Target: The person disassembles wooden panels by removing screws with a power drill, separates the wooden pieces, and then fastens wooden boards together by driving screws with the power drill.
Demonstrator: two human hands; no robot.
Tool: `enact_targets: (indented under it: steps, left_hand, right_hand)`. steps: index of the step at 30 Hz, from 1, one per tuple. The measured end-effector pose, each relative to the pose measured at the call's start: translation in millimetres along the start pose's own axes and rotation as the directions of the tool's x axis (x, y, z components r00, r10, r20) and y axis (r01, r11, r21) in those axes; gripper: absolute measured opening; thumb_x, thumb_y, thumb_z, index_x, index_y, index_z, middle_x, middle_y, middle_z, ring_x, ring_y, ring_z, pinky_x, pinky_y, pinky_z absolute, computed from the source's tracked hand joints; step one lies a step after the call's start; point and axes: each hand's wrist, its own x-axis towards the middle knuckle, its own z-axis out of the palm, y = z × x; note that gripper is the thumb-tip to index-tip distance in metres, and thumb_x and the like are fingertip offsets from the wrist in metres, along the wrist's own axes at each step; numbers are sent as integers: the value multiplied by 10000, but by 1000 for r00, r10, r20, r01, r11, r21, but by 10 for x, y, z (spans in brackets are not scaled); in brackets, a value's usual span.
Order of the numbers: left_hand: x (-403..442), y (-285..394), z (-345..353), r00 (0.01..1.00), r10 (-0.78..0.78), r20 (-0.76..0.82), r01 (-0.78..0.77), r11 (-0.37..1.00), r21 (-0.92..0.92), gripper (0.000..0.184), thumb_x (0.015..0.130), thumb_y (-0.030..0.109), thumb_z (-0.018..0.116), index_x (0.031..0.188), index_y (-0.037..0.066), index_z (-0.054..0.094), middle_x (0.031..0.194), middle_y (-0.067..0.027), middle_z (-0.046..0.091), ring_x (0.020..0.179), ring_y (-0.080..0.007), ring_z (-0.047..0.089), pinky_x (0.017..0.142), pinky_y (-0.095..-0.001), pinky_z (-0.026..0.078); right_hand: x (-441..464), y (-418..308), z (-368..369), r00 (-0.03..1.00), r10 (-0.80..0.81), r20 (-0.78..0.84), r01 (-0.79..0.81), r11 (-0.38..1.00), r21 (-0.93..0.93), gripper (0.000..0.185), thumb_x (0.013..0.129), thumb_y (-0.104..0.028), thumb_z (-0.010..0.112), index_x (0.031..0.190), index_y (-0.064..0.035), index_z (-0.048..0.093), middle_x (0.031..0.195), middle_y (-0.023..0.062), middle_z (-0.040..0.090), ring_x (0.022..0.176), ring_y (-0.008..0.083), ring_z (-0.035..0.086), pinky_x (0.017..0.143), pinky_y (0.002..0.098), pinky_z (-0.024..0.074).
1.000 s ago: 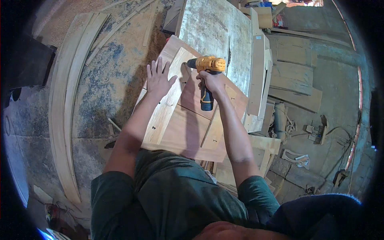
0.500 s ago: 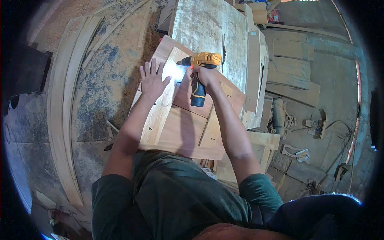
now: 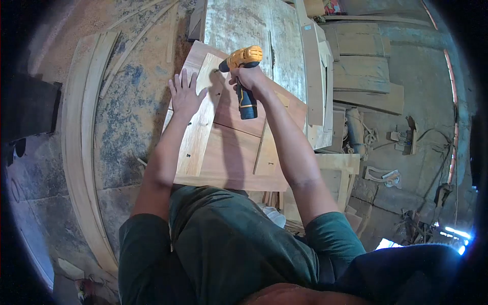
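My right hand [image 3: 248, 80] is wrapped around the grip of a yellow and black cordless drill [image 3: 244, 57]. The drill's nose points left, above the far part of a pale wooden board [image 3: 197, 141]; whether its tip touches the wood I cannot tell. Dark screws or holes dot this board. Flat on the board's left side lies my left hand [image 3: 186, 97], fingers spread. Beneath the board is a wider reddish wood panel [image 3: 234, 152]. A second pale strip [image 3: 268, 152] lies on the panel further right.
Beyond the panel stands a worn, whitish worktable [image 3: 239, 25] with a slot in its top. Long planks [image 3: 81, 127] lie on the floor to the left. Several boards [image 3: 361, 71] rest at the right, near cables and a pale curved piece [image 3: 382, 176].
The drill's bright light on the board has gone out. The view has shifted slightly, so the table, hands and drill appear further up and left. Both hands keep their hold.
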Motion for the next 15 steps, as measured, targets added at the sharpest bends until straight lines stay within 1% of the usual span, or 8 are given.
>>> enact_targets:
  steps: [2, 4, 8, 9, 10, 12, 14, 15]
  left_hand:
    - [7, -13, -23, 1000, 7, -8, -7, 1000, 19, 763, 952, 629, 410, 1542, 153, 325, 1617, -177, 209, 1489, -403, 157, 1208, -569, 36]
    - [-6, -4, -16, 1000, -6, 24, 6, 1000, -13, 768, 957, 634, 395, 1551, 156, 308, 1625, -171, 189, 1494, -398, 139, 1209, -566, 34]
    - [11, -35, 43, 999, 8, 42, -6, 999, -35, 777, 963, 643, 368, 1559, 151, 288, 1633, -161, 172, 1494, -413, 120, 1206, -572, 23]
    - [-19, -39, 1, 999, 25, 36, -21, 995, -92, 803, 964, 629, 388, 1544, 82, 292, 1617, -214, 183, 1491, -426, 125, 1202, -580, 31]
    - [-71, -15, -42, 998, 43, 37, -40, 996, -78, 803, 964, 629, 388, 1544, 82, 292, 1617, -214, 183, 1491, -426, 125, 1202, -580, 31]
    - [-255, 89, -141, 999, -20, -42, 15, 994, -113, 889, 924, 636, 472, 1519, 1, 290, 1577, -271, 236, 1471, -436, 179, 1192, -586, 76]
    - [-613, 363, -437, 993, -16, 117, 24, 997, -69, 994, 854, 643, 577, 1498, -52, 280, 1530, -317, 284, 1437, -461, 232, 1178, -585, 126]
    - [-695, 410, -385, 995, -11, 95, 19, 996, -92, 1085, 771, 637, 671, 1509, -45, 260, 1502, -331, 310, 1396, -482, 287, 1164, -582, 167]
  right_hand:
    - [-21, 15, -41, 1000, -21, 3, 21, 1000, 8, 221, 808, -82, 626, 1007, 5, 584, 756, 106, 647, 549, 175, 617, 501, 329, 529]
    - [-41, 116, -93, 999, -24, 48, 15, 983, 181, 246, 822, -102, 638, 1041, -1, 590, 793, 98, 655, 578, 163, 624, 507, 315, 531]
    - [-357, 550, -239, 993, -111, -33, 114, 883, 455, 176, 855, -90, 620, 1008, -4, 603, 789, 69, 636, 630, 148, 631, 536, 304, 541]
    - [-535, 704, -335, 997, -68, -22, 71, 887, 456, 149, 863, -81, 611, 992, -6, 609, 770, 56, 626, 623, 145, 626, 539, 305, 538]
    - [-733, 886, -455, 1000, -25, -13, 28, 889, 457, 123, 870, -71, 602, 975, -8, 615, 750, 44, 615, 616, 142, 621, 542, 305, 534]
    - [-1202, 1276, -602, 986, 40, -159, 48, 856, 514, 85, 865, -80, 632, 932, -29, 622, 712, 20, 594, 599, 134, 607, 536, 299, 516]
    - [-2023, 1620, -805, 940, 142, -310, 54, 835, 548, 108, 836, -91, 683, 907, -45, 617, 693, 5, 581, 565, 124, 583, 524, 289, 494]
    - [-2204, 1898, -892, 917, 183, -355, 25, 860, 509, 132, 823, -96, 701, 908, -48, 613, 693, 5, 584, 555, 124, 580, 520, 290, 491]
